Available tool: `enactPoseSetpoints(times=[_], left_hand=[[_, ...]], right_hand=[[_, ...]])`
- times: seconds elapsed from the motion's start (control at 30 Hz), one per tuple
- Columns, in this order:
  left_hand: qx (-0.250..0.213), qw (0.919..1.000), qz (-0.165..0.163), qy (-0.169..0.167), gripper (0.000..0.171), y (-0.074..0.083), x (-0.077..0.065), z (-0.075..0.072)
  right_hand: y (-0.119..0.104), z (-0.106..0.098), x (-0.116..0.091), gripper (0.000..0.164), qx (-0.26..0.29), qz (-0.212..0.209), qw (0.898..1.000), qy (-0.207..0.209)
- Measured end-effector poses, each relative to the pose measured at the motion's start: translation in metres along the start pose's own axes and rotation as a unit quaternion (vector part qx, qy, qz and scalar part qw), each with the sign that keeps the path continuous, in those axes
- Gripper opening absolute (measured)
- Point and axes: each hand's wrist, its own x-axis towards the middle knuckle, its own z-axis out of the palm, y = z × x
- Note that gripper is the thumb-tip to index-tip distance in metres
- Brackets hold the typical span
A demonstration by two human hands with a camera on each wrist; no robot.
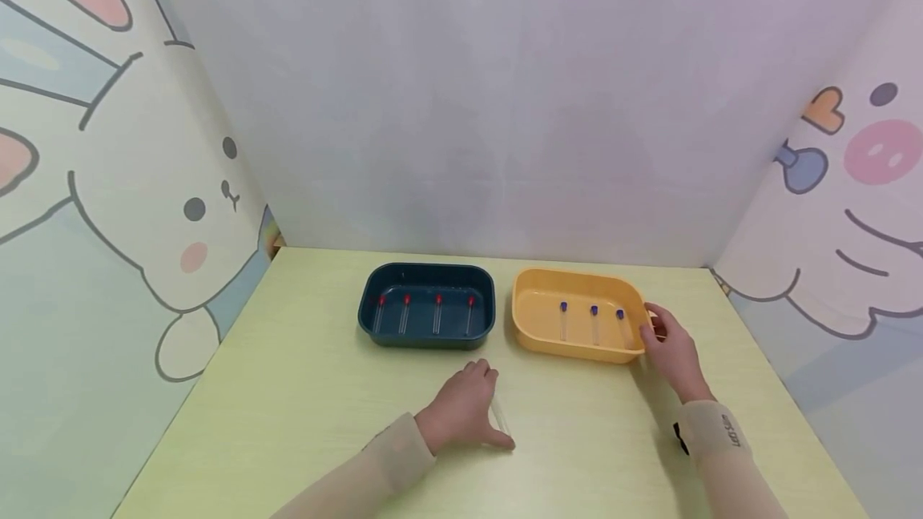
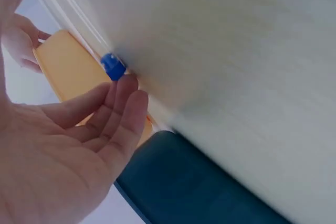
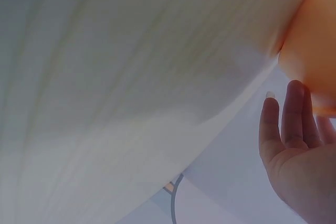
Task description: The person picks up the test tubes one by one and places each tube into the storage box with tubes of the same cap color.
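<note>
A clear test tube [image 1: 501, 416] with a blue cap [image 2: 113, 67] lies on the table beneath my left hand [image 1: 464, 407]. My left fingers are spread, with fingertips right at the cap and the thumb out toward the tube's other end. At the right, my right hand [image 1: 674, 352] grips the end rim of the yellow tray [image 1: 577, 349]; in the right wrist view its fingers [image 3: 295, 111] lie against the tray's outer side. Inside that tray are three blue-capped tubes [image 1: 594, 323], side by side.
A dark blue tray [image 1: 425, 341] stands left of the yellow one, holding several red-capped tubes [image 1: 437, 315] in a row. Behind the pale yellow table [image 1: 288, 391] hangs a white curtain [image 1: 469, 102]. Cartoon-printed panels [image 1: 144, 207] flank both sides.
</note>
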Motion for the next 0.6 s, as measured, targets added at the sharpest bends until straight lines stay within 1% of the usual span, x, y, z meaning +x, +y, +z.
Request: enactPoseSetpoints(times=[0.13,0.23,0.4,0.53,0.6], left_hand=[[0.012,0.9999,0.001,0.008,0.097,0.007,0.002,0.004],[0.018,0.9997,0.009,0.011,0.095,0.012,0.004,0.005],[0.021,0.9995,0.024,0.007,0.089,0.018,0.008,0.006],[0.021,0.9988,0.042,0.016,0.087,0.022,0.010,0.005],[0.019,0.9984,0.051,0.020,0.088,0.023,0.011,0.002]], right_hand=[[0.000,-0.001,0.000,0.054,-0.005,-0.021,1.000,0.015],[-0.001,-0.001,0.000,0.052,-0.008,-0.033,0.999,0.025],[0.000,-0.001,0.000,0.053,-0.010,-0.031,0.999,0.022],[0.001,-0.001,0.000,0.054,-0.010,-0.024,1.000,0.016],[0.001,-0.001,0.000,0.054,-0.009,-0.022,1.000,0.014]])
